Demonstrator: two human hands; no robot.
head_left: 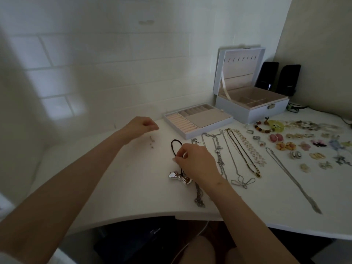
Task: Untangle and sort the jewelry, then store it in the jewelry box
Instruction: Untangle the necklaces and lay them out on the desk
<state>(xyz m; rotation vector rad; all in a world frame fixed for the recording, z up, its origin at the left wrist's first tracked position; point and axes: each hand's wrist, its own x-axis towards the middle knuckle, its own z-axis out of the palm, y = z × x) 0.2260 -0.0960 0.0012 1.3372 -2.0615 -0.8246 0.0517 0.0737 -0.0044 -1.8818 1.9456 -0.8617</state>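
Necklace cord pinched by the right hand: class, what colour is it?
Black. The cord shows best in the head view.

Jewelry box (pixel 253 113) open, necklaces (pixel 249 147) parallel, black cord (pixel 172 145) looped

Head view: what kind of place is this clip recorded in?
Probably a home desk in a room corner: a white table against a brick-pattern wall, an open jewelry box with its tray beside it, and two black speakers behind.
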